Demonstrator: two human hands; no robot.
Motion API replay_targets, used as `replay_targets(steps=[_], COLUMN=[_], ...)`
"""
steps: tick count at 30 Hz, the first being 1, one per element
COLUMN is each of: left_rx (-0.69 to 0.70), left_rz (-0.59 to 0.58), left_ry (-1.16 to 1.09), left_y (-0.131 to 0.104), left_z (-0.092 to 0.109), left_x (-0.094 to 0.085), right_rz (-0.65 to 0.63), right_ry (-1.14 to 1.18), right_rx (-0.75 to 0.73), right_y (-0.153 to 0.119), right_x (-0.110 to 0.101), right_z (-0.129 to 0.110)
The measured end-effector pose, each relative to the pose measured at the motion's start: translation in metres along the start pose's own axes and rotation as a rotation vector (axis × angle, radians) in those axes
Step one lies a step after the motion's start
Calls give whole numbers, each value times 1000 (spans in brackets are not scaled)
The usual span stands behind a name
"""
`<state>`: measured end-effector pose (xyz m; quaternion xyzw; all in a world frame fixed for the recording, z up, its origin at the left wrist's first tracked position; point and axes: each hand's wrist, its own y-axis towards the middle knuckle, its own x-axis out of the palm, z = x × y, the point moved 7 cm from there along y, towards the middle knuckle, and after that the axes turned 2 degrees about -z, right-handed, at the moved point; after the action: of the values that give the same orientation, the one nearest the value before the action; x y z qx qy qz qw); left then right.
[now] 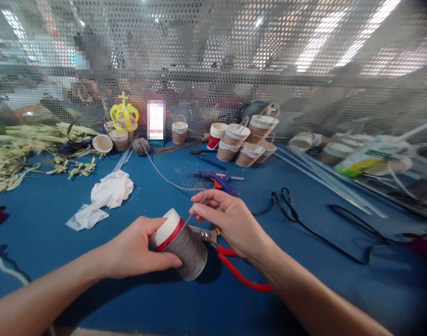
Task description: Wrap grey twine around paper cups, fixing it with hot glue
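The left grip is closed around the cord-wrapped cup, thumb along its near side. The cup lies at 3 o'clock from this grip, tilted, with its white end toward 11 o'clock and its wound body toward 5 o'clock. The right grip is narrow, pinching the gray cord at 1 o'clock from the cup. The cord extends to the yarn ball on the counter, at 11 o'clock. Red-handled cutters lie at 3 o'clock from the cup.
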<state>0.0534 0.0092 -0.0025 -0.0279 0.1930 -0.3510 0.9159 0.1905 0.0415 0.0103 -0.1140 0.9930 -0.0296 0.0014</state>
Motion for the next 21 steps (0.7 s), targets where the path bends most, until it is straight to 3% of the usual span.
replay_targets(steps=[21], left_rx=[49], left_rz=[18], left_ry=[32], left_y=[0], left_z=[0], left_x=[-4], right_rz=[15], right_ry=[-14], right_rx=[-46], right_y=[-4], right_x=[0], right_z=[-7])
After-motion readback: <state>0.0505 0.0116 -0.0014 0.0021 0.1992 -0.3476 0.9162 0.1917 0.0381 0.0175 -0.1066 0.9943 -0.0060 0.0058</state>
